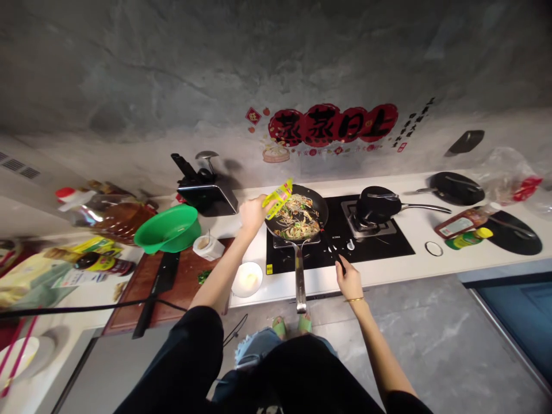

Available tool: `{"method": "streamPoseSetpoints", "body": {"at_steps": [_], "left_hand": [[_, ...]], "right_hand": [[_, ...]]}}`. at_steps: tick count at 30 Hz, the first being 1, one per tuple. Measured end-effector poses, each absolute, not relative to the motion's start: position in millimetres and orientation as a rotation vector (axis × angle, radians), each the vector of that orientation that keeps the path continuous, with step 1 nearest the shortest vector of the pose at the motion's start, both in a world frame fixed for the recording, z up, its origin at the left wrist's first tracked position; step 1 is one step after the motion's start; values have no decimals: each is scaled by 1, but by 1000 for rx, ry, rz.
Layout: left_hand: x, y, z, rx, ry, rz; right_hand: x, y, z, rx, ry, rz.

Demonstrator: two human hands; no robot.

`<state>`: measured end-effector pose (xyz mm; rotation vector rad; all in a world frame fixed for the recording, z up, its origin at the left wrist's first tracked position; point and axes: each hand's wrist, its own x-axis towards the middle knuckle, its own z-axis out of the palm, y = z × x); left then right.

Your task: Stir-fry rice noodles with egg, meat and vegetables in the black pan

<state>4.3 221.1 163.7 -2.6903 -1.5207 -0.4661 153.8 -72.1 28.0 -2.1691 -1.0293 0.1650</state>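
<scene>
My left hand is closed on a yellow seasoning packet, tilted over the left side of a frying pan. Inside the pan lie pale noodle-like strands mixed with green and brown pieces. The long metal pan handle points toward me over the counter's front edge. At the pan's right, my right hand grips the black handle of a spatula; its head is hard to make out against the food. A white bowl with something pale in it sits below my left forearm.
A small black pot stands on the right burner. On the left are a green basin, a white jar, a cleaver on a brown board, and an oil jug. Bottles and lids lie at right.
</scene>
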Motion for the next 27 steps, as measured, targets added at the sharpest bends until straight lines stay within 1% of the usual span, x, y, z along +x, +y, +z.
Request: {"method": "streamPoseSetpoints", "body": {"at_steps": [4,7,16,20,27], "left_hand": [[2,224,174,-2710,-1471,-433],[1,227,178,-2717,-1475,-486],[-1,232,172,-2747,-1442,-470],[-3,233,167,-2759,-1454,-466],[-11,230,159,-2776,-1475,-383]], "right_hand": [[160,-75,38,-2195,-1071,163],[165,-77,47,-2205,-1108,171],[179,-83,78,-2251,-1193,148],[194,-86,107,-2278,-1305,121],[216,-81,179,-2379,-1636,26]]}}
